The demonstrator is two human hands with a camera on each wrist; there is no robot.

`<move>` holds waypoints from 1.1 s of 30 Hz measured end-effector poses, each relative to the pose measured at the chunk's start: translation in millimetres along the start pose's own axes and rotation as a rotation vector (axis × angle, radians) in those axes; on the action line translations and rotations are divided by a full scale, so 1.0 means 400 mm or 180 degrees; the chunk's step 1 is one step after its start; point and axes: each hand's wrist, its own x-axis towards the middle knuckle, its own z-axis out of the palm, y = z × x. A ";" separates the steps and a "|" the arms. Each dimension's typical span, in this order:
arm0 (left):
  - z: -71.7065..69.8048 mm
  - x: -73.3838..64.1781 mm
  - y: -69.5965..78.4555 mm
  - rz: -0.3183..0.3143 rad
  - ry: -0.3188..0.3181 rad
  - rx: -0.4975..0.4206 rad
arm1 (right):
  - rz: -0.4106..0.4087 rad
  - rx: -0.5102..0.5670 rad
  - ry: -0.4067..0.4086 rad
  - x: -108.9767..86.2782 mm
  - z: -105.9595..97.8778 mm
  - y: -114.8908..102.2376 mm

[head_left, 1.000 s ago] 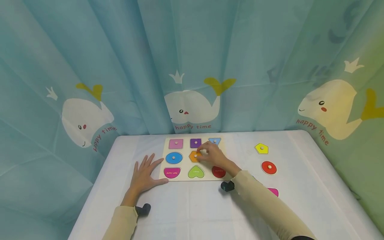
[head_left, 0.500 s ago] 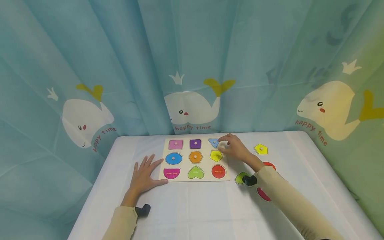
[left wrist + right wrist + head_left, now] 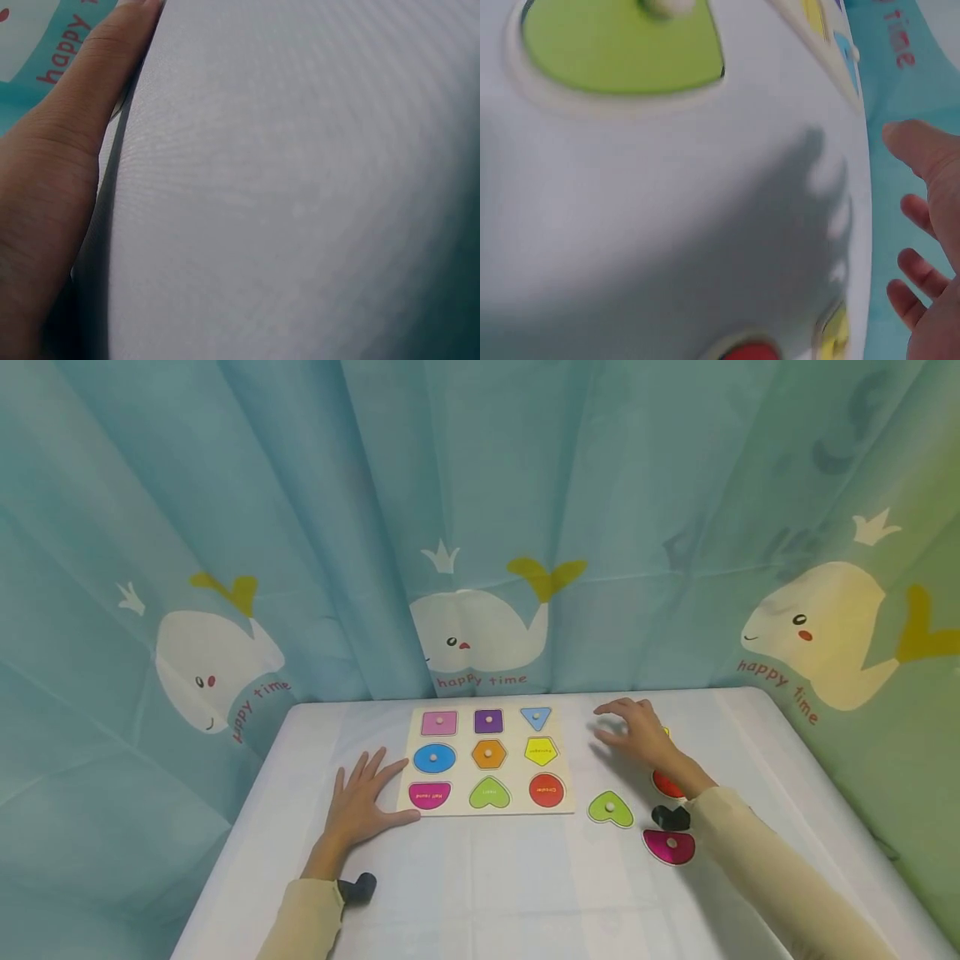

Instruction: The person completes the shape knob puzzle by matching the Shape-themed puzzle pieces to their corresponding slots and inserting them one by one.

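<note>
Blue-green curtain hangs beyond the puzzle board, white table under it. Left hand at the board's left edge: fingers spread wide, thumb by the near corner, holding nothing. Board's long axis runs left to right. Left column, far to near: pink four-sided piece, blue oval, bare half-round slot. Middle: purple four-sided piece, orange hexagon, bare heart slot. Right: blue triangle, bare pentagon slot, bare circle slot. Just off the board's near right corner, loose green heart. Right hand hovers right of the board's far corner, thumb and fingers parted, grasp empty. Farther right of the board: yellow pentagon, mostly hidden by that hand in the head view; red circle, partly covered; magenta half-round, straight side facing the curtain. Key relation, as judged: all four loose pieces lie right of the board, pentagon closest to the right hand, all well apart from the left.
</note>
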 end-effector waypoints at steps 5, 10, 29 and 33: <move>-0.002 0.001 0.003 0.0019 0.0037 -0.0013 | 0.0069 -0.0003 0.0200 -0.035 -0.025 0.049; -0.003 0.005 0.003 -0.0005 -0.0045 0.0034 | 0.0517 0.0109 0.0086 -0.068 -0.055 0.073; -0.002 0.005 0.004 -0.0005 -0.0037 0.0014 | 0.1588 0.0306 -0.0326 -0.117 -0.085 0.144; -0.001 0.004 0.004 -0.0014 -0.0049 0.0019 | 0.1781 0.0414 -0.0299 -0.121 -0.082 0.151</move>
